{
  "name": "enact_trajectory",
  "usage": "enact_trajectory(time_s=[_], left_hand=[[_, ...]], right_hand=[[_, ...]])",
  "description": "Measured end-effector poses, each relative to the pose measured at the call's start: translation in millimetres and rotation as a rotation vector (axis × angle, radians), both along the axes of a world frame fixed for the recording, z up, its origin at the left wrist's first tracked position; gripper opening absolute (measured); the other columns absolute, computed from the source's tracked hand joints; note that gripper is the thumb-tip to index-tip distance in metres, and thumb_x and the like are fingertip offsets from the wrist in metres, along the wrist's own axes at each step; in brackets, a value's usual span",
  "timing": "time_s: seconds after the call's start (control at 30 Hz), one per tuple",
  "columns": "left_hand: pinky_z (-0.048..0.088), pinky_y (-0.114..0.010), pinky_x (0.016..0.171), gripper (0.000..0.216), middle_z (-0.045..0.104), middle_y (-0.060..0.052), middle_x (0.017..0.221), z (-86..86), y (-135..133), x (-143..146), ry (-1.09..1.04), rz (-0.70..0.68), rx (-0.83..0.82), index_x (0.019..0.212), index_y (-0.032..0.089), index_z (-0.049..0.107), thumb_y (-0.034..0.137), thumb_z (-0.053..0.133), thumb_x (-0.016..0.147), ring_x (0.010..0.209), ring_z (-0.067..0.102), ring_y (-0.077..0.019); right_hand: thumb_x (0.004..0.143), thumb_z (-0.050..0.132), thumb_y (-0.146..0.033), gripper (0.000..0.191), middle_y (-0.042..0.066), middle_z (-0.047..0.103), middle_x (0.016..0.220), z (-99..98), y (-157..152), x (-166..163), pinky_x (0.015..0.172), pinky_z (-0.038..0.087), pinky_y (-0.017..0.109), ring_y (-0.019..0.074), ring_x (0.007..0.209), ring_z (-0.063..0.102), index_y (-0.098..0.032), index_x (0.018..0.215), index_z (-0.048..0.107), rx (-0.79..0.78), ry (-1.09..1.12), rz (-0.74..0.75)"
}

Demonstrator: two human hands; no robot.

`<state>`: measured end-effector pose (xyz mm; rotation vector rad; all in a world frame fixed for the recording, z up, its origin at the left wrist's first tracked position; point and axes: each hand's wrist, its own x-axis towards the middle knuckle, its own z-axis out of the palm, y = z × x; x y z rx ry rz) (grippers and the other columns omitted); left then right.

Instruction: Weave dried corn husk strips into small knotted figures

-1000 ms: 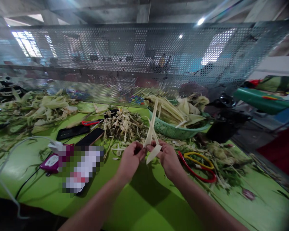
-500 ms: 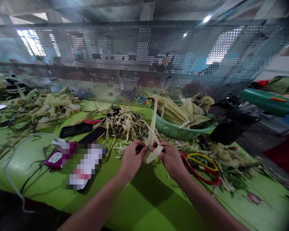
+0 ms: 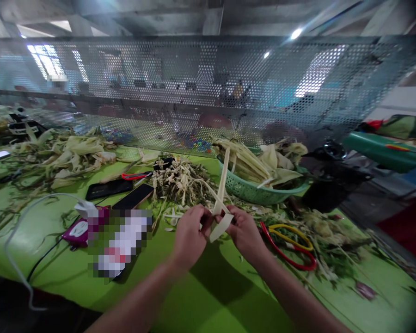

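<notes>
Pale corn husk strips (image 3: 222,185) cross each other between my two hands above the table; one stands upward and a wider folded end hangs below. My left hand (image 3: 191,237) is closed, its fingertips pinching the husk from the left side. On the other side my right hand (image 3: 245,231) is closed on the folded part with thumb and fingers. Just behind them lies a heap of small knotted husk pieces (image 3: 182,180). A green basket (image 3: 251,188) full of dry corn husks (image 3: 249,159) stands behind my right hand.
Red-and-yellow-handled scissors (image 3: 298,245) lie right of my right hand among plant scraps. Two dark phones (image 3: 133,196), a red cutter (image 3: 137,175), and a purple power socket (image 3: 79,231) with cables lie left. More husks (image 3: 79,150) pile further left. A perforated metal screen (image 3: 173,92) closes the back.
My left hand has turned slightly, its fingers shifting on the husk. The upright strip leans a little more to the right, and the folded end hangs a bit lower.
</notes>
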<state>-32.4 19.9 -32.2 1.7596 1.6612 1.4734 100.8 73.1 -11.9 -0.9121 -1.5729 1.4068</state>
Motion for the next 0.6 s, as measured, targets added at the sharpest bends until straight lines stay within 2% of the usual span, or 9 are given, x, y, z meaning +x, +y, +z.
enact_trajectory(time_s=[0.13,0.3,0.4,0.5,0.53,0.6], left_hand=[[0.038,-0.028,0.068,0.011,0.06,-0.005,0.082,5.2,-6,2,0.115,0.039,0.06,0.082,0.019,0.055,0.022,0.046,0.088,0.076,0.054,-0.0169],[0.039,-0.029,0.074,0.011,0.061,-0.005,0.086,7.9,-9,7,0.116,-0.038,0.114,0.086,0.02,0.057,0.017,0.047,0.087,0.083,0.054,-0.0176],[0.04,-0.027,0.07,0.009,0.06,-0.004,0.083,13.1,-9,6,-0.096,-0.072,0.069,0.086,0.019,0.057,0.023,0.049,0.088,0.078,0.054,-0.0154],[0.042,-0.024,0.063,0.013,0.06,-0.002,0.079,22.3,-9,-6,-0.397,-0.043,0.011,0.087,0.018,0.055,0.03,0.052,0.087,0.07,0.054,-0.0128],[0.043,-0.024,0.063,0.012,0.06,-0.001,0.078,25.6,-9,-14,-0.498,-0.01,0.034,0.088,0.018,0.055,0.03,0.052,0.087,0.07,0.054,-0.0123],[0.043,-0.023,0.064,0.01,0.06,0.0,0.076,31.2,-8,-33,-0.667,0.128,0.188,0.087,0.018,0.054,0.028,0.054,0.086,0.069,0.055,-0.0111]], right_hand=[[0.062,0.069,-0.021,0.013,-0.005,0.051,0.057,-1.5,-1,1,0.058,0.037,0.025,0.0119,0.055,0.042,-0.018,0.072,0.062,0.002,-0.008,-0.008],[0.06,0.07,-0.024,0.014,-0.003,0.053,0.057,-5.3,4,0,0.059,0.037,0.026,0.0149,0.059,0.046,-0.019,0.062,0.056,0.021,0.015,-0.073],[0.061,0.068,-0.025,0.013,-0.002,0.057,0.061,-7.2,11,2,0.059,0.037,0.026,0.0145,0.059,0.047,-0.019,0.067,0.059,-0.013,0.047,-0.156],[0.058,0.068,-0.022,0.017,-0.004,0.056,0.058,-8.1,22,11,0.052,0.032,0.023,0.0109,0.053,0.043,-0.019,0.072,0.06,-0.048,0.102,-0.306],[0.056,0.068,-0.021,0.018,-0.005,0.054,0.057,-7.9,26,15,0.049,0.029,0.022,0.0096,0.05,0.041,-0.019,0.072,0.06,-0.058,0.137,-0.357],[0.053,0.069,-0.021,0.02,-0.006,0.051,0.054,-6.3,36,23,0.044,0.023,0.022,0.0075,0.045,0.035,-0.018,0.07,0.059,-0.07,0.216,-0.435]])
